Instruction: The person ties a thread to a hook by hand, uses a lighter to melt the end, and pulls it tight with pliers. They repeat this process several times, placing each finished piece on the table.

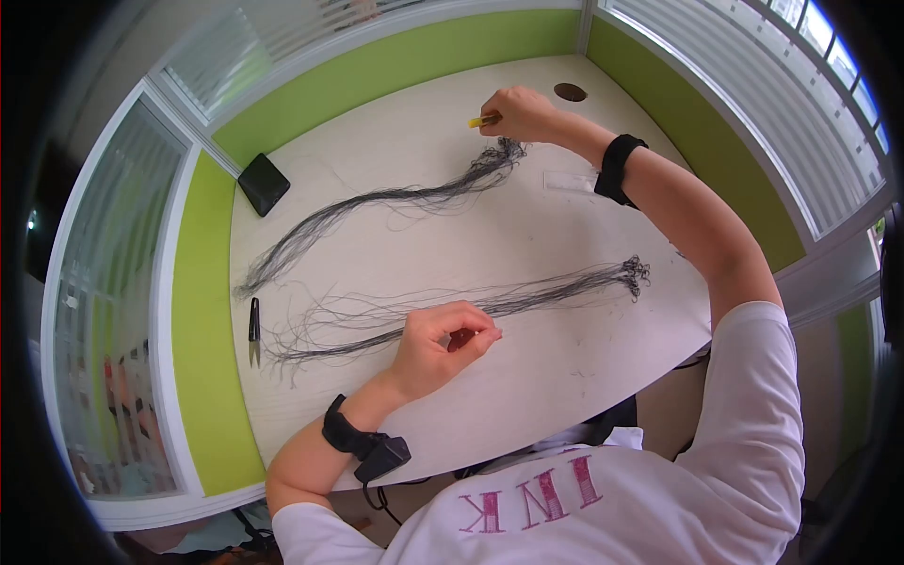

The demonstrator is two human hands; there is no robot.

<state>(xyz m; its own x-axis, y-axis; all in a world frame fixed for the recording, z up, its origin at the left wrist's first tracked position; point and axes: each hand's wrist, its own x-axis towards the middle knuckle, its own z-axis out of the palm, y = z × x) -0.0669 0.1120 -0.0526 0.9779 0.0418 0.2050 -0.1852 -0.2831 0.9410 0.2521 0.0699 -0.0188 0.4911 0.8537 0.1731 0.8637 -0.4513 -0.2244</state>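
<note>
My left hand is closed round a small dark red object, mostly hidden by the fingers. It hovers in front of a long bundle of thin black strands, overlapping its middle in this view. The bundle ends in curled loops at the right. Farther off, my right hand is closed round a short yellow stick-like object whose tip pokes out to the left. Just below that hand is the tangled, looped end of a second bundle of black strands, which curves away to the left.
Black-handled thread snips lie at the desk's left side. A black flat-sided object stands in the back left corner. A clear strip lies below my right wrist. Green partitions enclose the pale desk, which has a round hole.
</note>
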